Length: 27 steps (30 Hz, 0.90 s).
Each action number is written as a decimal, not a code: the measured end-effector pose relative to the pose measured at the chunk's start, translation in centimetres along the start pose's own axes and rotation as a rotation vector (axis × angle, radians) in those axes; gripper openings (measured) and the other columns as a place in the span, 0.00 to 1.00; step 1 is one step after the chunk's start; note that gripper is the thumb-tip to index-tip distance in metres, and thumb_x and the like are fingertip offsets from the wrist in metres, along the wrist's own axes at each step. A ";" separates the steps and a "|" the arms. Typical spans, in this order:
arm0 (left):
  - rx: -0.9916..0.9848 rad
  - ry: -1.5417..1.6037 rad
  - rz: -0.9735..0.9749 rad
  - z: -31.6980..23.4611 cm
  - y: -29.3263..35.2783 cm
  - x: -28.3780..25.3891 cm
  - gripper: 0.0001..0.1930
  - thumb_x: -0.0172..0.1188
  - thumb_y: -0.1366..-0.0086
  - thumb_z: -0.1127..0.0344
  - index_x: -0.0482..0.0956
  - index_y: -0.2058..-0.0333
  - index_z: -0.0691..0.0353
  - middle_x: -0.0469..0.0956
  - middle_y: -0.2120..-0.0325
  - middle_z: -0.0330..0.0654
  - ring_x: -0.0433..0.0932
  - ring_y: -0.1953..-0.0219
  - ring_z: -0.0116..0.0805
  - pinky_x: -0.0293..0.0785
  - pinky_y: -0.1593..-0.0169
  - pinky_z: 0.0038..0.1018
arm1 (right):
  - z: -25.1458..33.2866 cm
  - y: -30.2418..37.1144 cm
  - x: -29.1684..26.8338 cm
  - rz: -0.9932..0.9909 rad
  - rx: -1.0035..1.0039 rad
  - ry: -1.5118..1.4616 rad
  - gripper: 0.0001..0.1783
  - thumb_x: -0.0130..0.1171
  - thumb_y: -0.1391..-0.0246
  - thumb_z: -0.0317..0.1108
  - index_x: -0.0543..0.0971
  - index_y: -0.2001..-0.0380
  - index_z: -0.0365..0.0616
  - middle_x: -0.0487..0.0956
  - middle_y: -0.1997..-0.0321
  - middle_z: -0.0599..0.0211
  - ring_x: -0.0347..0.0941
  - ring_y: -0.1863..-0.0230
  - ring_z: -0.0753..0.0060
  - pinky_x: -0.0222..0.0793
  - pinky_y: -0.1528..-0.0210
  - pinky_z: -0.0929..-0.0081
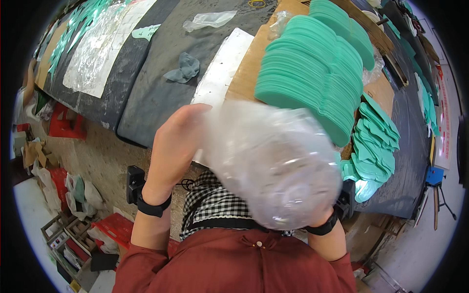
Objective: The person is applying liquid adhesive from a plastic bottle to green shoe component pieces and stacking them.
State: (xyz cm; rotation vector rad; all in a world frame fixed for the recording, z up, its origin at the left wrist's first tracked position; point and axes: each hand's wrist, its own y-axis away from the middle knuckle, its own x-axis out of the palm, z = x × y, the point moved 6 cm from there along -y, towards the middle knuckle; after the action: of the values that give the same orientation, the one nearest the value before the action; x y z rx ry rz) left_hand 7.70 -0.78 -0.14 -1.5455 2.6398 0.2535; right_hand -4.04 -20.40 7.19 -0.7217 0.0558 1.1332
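Note:
A clear plastic bag (273, 156), puffed out and blurred by motion, is held up in front of my body. My left hand (181, 128) grips its upper left edge with curled fingers. Behind the bag's lower right side is my right hand (318, 218); only a bit near the wrist shows and its fingers are hidden. Just beyond the bag, thin green foam insoles (308, 68) stand packed in long rows on a cardboard sheet (248, 73). A looser pile of green insoles (373, 146) lies to the right.
On the dark table (151, 88) are a white board (222, 58), a crumpled grey scrap (184, 67) and a flat plastic bag (210, 20). Plastic-covered sheets (100, 63) lie far left. A red stool (67, 121) and filled bags (80, 195) are on the floor at left.

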 end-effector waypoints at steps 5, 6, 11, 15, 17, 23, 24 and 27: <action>-0.094 0.021 -0.027 0.8 0.6 -1.6 0.16 0.65 0.27 0.69 0.81 0.44 0.65 0.80 0.59 0.35 0.79 0.59 0.22 0.76 0.51 0.22 | -1.7 11.5 -8.6 0.263 0.001 0.664 0.23 0.70 0.42 0.34 0.82 0.44 0.40 0.84 0.43 0.53 0.82 0.44 0.48 0.77 0.40 0.57; -0.093 0.020 -0.029 0.8 0.7 -1.9 0.16 0.65 0.27 0.69 0.81 0.44 0.65 0.80 0.59 0.35 0.79 0.59 0.22 0.76 0.51 0.22 | -2.1 14.1 -10.5 0.387 -0.068 1.304 0.23 0.70 0.38 0.33 0.82 0.41 0.44 0.82 0.39 0.57 0.79 0.37 0.52 0.74 0.33 0.57; -0.112 0.041 0.006 1.9 0.7 -1.2 0.15 0.65 0.27 0.69 0.82 0.44 0.66 0.80 0.59 0.35 0.78 0.60 0.21 0.77 0.51 0.21 | -1.7 10.0 -11.7 -0.107 0.415 0.167 0.28 0.73 0.44 0.35 0.80 0.40 0.42 0.82 0.40 0.57 0.79 0.41 0.50 0.74 0.36 0.53; -0.073 -0.078 0.058 2.0 0.5 0.0 0.16 0.64 0.26 0.69 0.81 0.43 0.66 0.81 0.56 0.36 0.79 0.57 0.21 0.78 0.50 0.23 | -3.8 4.8 -3.7 0.051 0.313 -0.088 0.27 0.77 0.50 0.35 0.84 0.46 0.40 0.85 0.45 0.55 0.84 0.48 0.50 0.79 0.43 0.54; 0.002 0.017 0.055 0.0 0.4 1.1 0.17 0.63 0.31 0.69 0.81 0.45 0.68 0.83 0.55 0.41 0.81 0.54 0.28 0.77 0.47 0.26 | -3.3 2.9 -1.3 0.107 0.232 -0.095 0.27 0.77 0.52 0.35 0.84 0.48 0.39 0.86 0.47 0.53 0.85 0.50 0.50 0.80 0.45 0.55; -0.108 -0.097 0.058 -0.1 0.4 1.3 0.16 0.59 0.30 0.71 0.81 0.47 0.71 0.85 0.58 0.43 0.82 0.60 0.29 0.77 0.53 0.27 | -2.3 5.9 -8.5 0.064 0.353 0.029 0.30 0.77 0.55 0.35 0.83 0.48 0.36 0.85 0.48 0.49 0.84 0.50 0.45 0.81 0.47 0.59; -0.103 -0.107 0.078 -0.4 0.2 1.8 0.16 0.59 0.30 0.71 0.81 0.47 0.71 0.85 0.58 0.43 0.82 0.60 0.29 0.77 0.53 0.27 | -2.2 6.0 -9.5 0.031 0.381 0.012 0.30 0.77 0.55 0.35 0.83 0.48 0.36 0.85 0.48 0.48 0.84 0.50 0.44 0.81 0.47 0.60; -0.132 -0.058 0.069 0.2 0.1 2.7 0.15 0.59 0.31 0.71 0.82 0.48 0.70 0.84 0.60 0.39 0.79 0.61 0.27 0.76 0.55 0.25 | -1.4 2.8 -5.6 0.040 0.278 -0.190 0.31 0.77 0.56 0.34 0.82 0.47 0.34 0.85 0.48 0.45 0.84 0.49 0.42 0.82 0.48 0.61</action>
State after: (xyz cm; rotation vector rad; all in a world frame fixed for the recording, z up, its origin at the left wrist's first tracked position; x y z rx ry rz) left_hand 6.28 -2.96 -0.72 -1.4605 2.6832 0.4780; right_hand -8.50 -25.08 6.89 -0.3658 0.0650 1.1988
